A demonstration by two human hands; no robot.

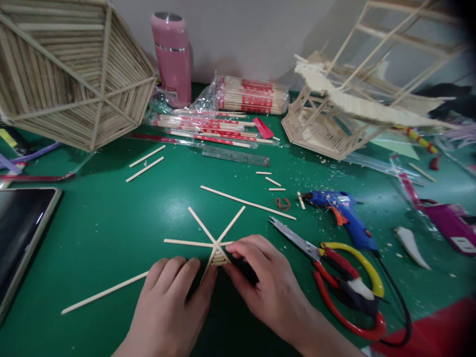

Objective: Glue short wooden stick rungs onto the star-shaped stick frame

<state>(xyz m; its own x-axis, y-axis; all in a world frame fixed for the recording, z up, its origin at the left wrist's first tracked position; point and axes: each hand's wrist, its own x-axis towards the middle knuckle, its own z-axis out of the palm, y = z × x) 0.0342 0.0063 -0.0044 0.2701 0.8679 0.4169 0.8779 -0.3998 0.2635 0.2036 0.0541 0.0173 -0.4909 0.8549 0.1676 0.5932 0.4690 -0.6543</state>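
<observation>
The left hand [169, 292] lies palm down on the green tabletop [111, 233], fingers loosely together and gripping nothing, its fingertips touching the lower edge of a star of thin wooden sticks [213, 240]. The right hand [266, 280] pinches the small stack of short sticks at the star's hub between thumb and forefinger, closed narrowly on it. The star lies flat at the centre of the tabletop, its spokes fanning toward 9, 11 and 1 o'clock. A single long stick [104, 292] lies at 8 o'clock from the left hand, and another long stick [247, 202] lies at 12 o'clock, just beyond the star. At 3 o'clock from the right hand lie scissors [334, 270] with red and yellow handles, and beyond them, at 2 o'clock, a blue glue gun [344, 210]. Far across the tabletop, at 12 o'clock, stand a pink bottle [171, 57] and packs of chopsticks [251, 95]; a hexagonal stick basket [70, 69] sits at 10 o'clock and a stick-built model house [330, 119] at 2 o'clock.
</observation>
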